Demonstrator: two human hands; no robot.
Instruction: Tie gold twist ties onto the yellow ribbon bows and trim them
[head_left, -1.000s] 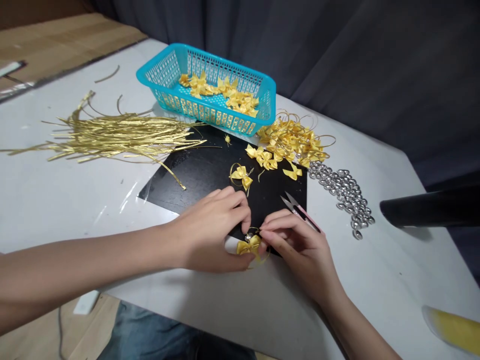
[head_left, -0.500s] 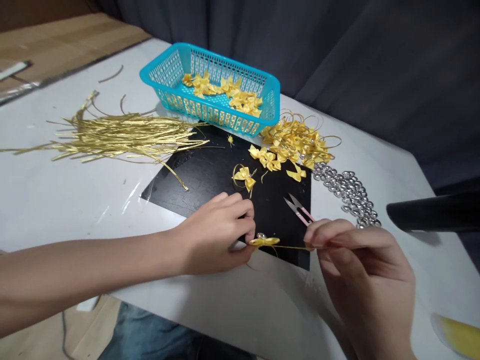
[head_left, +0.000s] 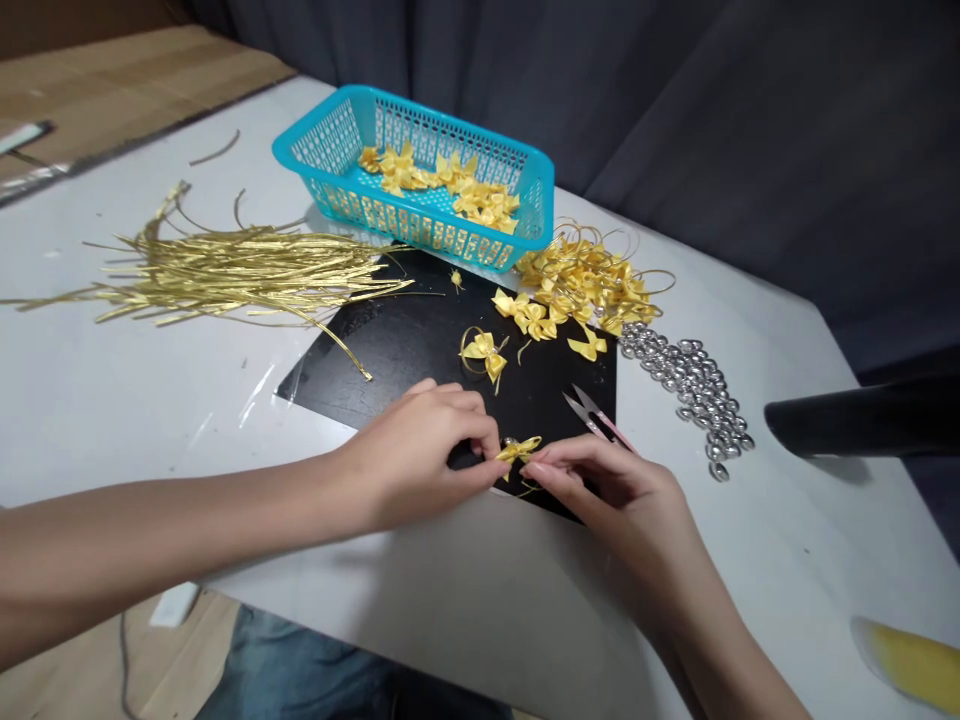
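Note:
Thumb and fingers of my left hand (head_left: 431, 450) pinch the left side of a small yellow ribbon bow (head_left: 523, 447) low over the black mat (head_left: 390, 365). A silver bead shows at the top of that bow. My right hand (head_left: 626, 490) is closed at the bow's right side, its thumb and finger pinching the thin gold cord; part of the cord curves below the bow. Just behind the right fingers lie pink-handled thread snips (head_left: 598, 415), blades pointing away and parted. Another bow with a cord loop (head_left: 484, 352) lies on the mat farther back.
A blue basket (head_left: 412, 225) with yellow bows stands at the back. Left of it lies a bundle of gold cords (head_left: 255, 270). A pile of looped bows (head_left: 592, 280) and silver beads (head_left: 697, 390) lie to the right, near a black cylindrical object (head_left: 862, 420).
My right hand has moved left, from the stretched-out cord to beside the bow. The cord that was taut now hangs slack and curved. My left hand still holds the bow, now slightly tilted.

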